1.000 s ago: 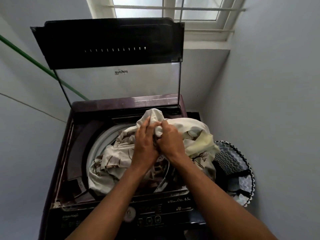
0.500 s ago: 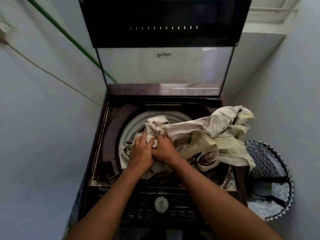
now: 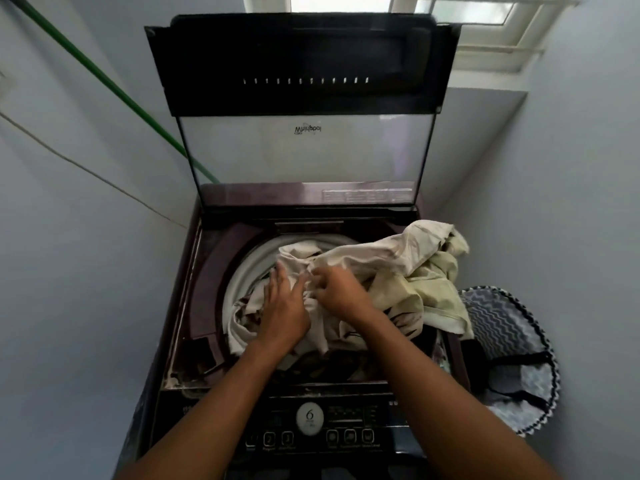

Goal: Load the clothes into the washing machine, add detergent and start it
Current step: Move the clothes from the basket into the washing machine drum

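**Loading stage: fabric at the drum opening**

We see the dark maroon top-loading washing machine (image 3: 194, 271) with its glass-panelled lid (image 3: 304, 150) raised upright. The cream printed cloth (image 3: 391, 268) lies bunched across the white drum rim (image 3: 242, 271), partly inside the drum and partly draped over the machine's right edge. Our left hand (image 3: 284, 306) presses flat on the cloth, fingers extended. Our right hand (image 3: 341, 289), touching the left, has its fingers curled into the fabric. A round zigzag-patterned laundry basket (image 3: 502, 327) stands just beside the machine on its right. The control panel (image 3: 311, 427) faces us.
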A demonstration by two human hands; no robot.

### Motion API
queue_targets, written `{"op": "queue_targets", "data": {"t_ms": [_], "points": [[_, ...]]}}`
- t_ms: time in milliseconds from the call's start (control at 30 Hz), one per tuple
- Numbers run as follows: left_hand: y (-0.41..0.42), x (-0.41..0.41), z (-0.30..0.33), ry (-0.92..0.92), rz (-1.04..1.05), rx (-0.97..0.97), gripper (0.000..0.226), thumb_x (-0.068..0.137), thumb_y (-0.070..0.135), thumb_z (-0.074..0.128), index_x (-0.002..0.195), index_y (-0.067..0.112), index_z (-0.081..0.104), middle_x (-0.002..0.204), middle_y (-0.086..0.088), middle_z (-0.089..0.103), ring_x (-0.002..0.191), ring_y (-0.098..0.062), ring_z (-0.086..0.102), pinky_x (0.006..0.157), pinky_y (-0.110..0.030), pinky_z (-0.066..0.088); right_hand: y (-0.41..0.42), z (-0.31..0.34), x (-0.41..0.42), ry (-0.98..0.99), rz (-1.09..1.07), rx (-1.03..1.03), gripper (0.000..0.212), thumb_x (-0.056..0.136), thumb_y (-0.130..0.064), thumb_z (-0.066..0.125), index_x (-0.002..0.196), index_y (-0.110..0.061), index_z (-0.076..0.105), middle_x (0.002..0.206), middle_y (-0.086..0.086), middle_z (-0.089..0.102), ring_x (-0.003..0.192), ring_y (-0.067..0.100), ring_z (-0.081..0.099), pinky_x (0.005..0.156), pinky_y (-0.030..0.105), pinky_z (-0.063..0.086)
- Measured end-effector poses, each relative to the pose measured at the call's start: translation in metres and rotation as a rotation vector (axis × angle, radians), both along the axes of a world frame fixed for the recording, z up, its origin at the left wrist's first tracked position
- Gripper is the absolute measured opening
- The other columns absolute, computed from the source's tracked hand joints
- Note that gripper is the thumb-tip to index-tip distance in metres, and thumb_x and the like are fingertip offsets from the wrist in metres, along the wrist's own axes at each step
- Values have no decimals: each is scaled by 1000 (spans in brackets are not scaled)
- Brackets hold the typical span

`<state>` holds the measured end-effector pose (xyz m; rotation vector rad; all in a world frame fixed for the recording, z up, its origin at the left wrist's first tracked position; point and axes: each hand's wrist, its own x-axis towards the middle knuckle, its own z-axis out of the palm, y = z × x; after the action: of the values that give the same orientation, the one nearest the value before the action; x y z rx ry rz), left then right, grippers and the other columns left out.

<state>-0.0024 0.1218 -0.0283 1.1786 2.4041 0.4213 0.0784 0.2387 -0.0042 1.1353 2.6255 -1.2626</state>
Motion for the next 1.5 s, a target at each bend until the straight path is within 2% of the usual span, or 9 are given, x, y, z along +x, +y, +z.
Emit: {"op": "queue_targets", "data": {"t_ms": [133,233,433,600,767,933,1233,1400,1500], "points": [[29,27,22,70,-104,307,71,79,5,56,147,24,46,161,-21,17,150,-36,14,121,-50,20,29,24,34,197,-244,378,27,80,-18,62,105,-13,71,102,8,67,102,28,58,85,42,51],[55,49,34,12,-158,398,64,80,8,58,141,28,53,157,-17,32,143,-35,31,117,-47,30,52,34,64,72,-371,564,53,75,-31,69,127,-24,59,131,8,50,125,31,41,98,50,42],[95,88,40,93,-342,247,74,84,39,70,149,43,34,164,-6,15,150,-30,14,118,-53,25,99,13,130,-191,-338,174,116,68,-53,82,154,-46,5,165,3,-14,150,37,1,114,66,19],[108,108,40,68,-399,13,92,85,39,70,152,52,8,166,-3,-1,150,-28,9,117,-56,22,105,-7,158,-82,-219,128,93,67,-36,87,146,-38,38,149,5,34,129,29,49,100,38,48],[107,112,39,2,-376,-38,104,83,30,72,148,58,-4,165,-4,6,144,-29,30,109,-59,32,98,-1,151,-71,-225,503,35,83,-17,67,117,-17,61,118,8,52,105,31,57,79,41,53],[106,106,39,-83,-298,63,107,83,32,71,150,53,-10,152,0,34,134,-24,44,102,-57,38,89,12,124,89,-186,458,14,88,-9,57,97,-7,67,97,8,60,82,31,64,67,36,50],[92,58,51,-145,-117,60,41,87,28,58,126,27,50,117,-2,65,116,-28,57,94,-44,41,48,26,77,370,-129,254,32,78,-4,56,108,-14,57,100,2,64,88,20,61,79,34,50],[52,23,23,148,-181,-117,46,88,43,57,133,33,51,143,-4,38,132,-29,31,105,-48,28,19,8,49,257,-187,107,58,78,-7,64,134,-6,50,119,10,62,108,22,58,92,19,40],[24,4,6,226,-148,-140,63,84,56,63,142,42,41,159,-5,19,146,-31,13,113,-56,16,4,-18,37,58,-106,28,68,78,-21,75,136,-3,45,130,15,44,116,29,50,103,31,41]]}}
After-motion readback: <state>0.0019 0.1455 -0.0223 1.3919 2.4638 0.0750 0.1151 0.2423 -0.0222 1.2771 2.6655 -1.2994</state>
